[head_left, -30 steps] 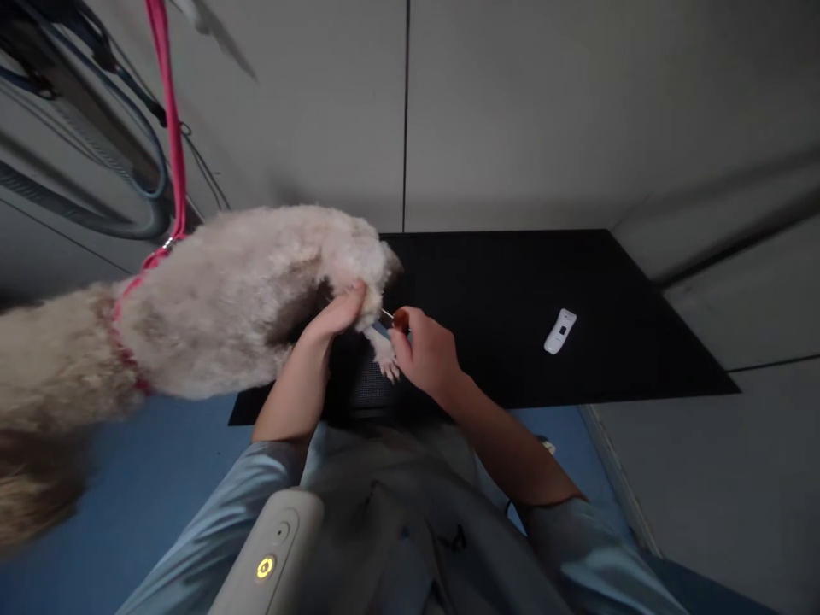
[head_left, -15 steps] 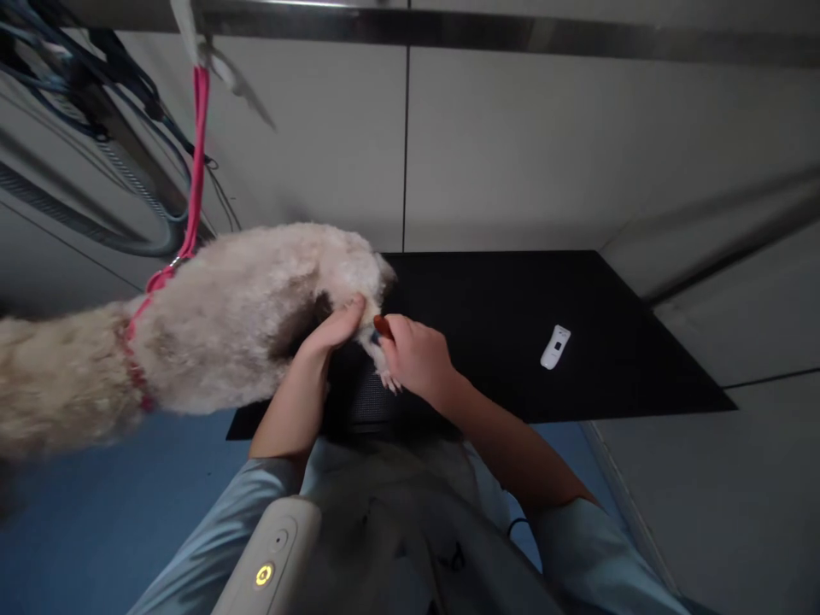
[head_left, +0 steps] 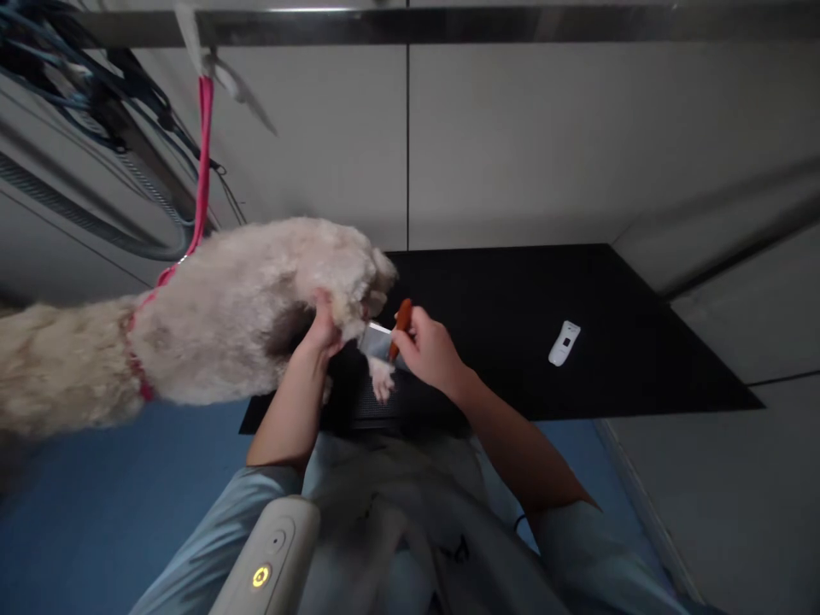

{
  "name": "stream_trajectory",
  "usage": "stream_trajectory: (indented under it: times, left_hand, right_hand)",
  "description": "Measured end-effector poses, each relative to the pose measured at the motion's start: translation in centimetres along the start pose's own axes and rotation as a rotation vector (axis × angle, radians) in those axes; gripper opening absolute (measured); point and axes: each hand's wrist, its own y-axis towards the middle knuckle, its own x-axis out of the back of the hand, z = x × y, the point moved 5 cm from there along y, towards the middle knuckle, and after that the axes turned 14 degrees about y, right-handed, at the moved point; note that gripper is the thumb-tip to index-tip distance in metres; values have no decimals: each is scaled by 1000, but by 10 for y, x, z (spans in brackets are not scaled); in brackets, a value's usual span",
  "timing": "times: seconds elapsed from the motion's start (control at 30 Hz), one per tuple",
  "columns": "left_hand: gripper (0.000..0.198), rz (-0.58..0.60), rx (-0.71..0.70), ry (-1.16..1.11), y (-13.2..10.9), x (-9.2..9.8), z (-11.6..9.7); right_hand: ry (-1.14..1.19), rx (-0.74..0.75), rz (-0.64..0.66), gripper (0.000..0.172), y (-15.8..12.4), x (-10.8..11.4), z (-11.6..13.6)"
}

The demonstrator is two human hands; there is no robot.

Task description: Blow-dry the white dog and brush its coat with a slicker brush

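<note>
A dog (head_left: pixel 224 299) with pale, curly fur is on a black tabletop, its rear end towards the middle. My left hand (head_left: pixel 325 329) is closed round the upper part of its hind leg. In my right hand (head_left: pixel 428 346) is a comb or brush with an orange handle (head_left: pixel 402 325). Its flat, silvery head (head_left: pixel 377 340) lies against the lower leg, just above the paw (head_left: pixel 382 382). The far side of the leg is hidden.
A white handheld device (head_left: pixel 565 343) lies on the black table (head_left: pixel 666 367) at the right. The pink leash (head_left: pixel 203 162) runs from the dog's neck up to a metal rail (head_left: pixel 474 26). Hoses and cables (head_left: pixel 96 102) hang at the upper left.
My right hand has shifted slightly right and up, away from the leg, and the tool's silvery head now shows. My left hand has moved slightly left.
</note>
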Motion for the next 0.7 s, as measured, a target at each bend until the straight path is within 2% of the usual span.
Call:
stream_trajectory:
  times: [0.03, 0.07, 0.17, 0.2, 0.27, 0.3, 0.33, 0.4, 0.43, 0.47, 0.53, 0.57, 0.6, 0.67, 0.7]
  left_hand:
    - [83, 2, 6, -10, -3, 0, -3]
    - [85, 19, 18, -24, -6, -1, -5]
    - [89, 73, 48, -66, -11, -2, -12]
    - [89, 82, 51, -77, -11, -2, -15]
    - [87, 90, 49, -93, -12, -2, -20]
    - [86, 99, 48, -97, -12, -3, -22]
    - [86, 107, 45, -99, -13, -5, -24]
    - [88, 106, 34, -94, -16, -7, -24]
    - [89, 89, 27, -89, -18, -8, -23]
    - [88, 58, 10, -91, -20, -8, -21]
    - [84, -3, -32, -109, -25, -8, -18]
    - [81, -12, -39, -123, -28, -7, -16]
    - [78, -11, -37, -139, -30, -7, -14]
    - [75, 8, -14, -172, -34, -8, -11]
    - [74, 6, -14, -193, -36, -7, -10]
  right_hand:
    - [50, 27, -52, 16, -1, 2, -1]
    - [103, 55, -35, 18, -3, 0, -2]
    - [259, 63, 136, 15, -7, -12, -4]
    - [303, 52, 106, 14, -7, -11, -6]
    - [362, 65, -89, 15, -8, -3, -7]
    - [398, 86, -133, 15, -8, -1, -6]
    - [441, 107, -95, 16, -8, -3, -5]
    - [510, 107, 89, 16, -7, -13, -3]
    - [533, 87, 135, 17, -6, -17, -5]
    - [550, 67, 110, 18, -5, -17, -8]
    - [559, 69, -78, 20, -3, -9, -14]
    - [574, 86, -109, 20, -3, -8, -15]
    - [600, 101, -48, 20, -3, -11, -15]
    - [637, 95, 171, 19, -6, -23, -14]
    - [651, 75, 223, 19, -7, -27, -15]
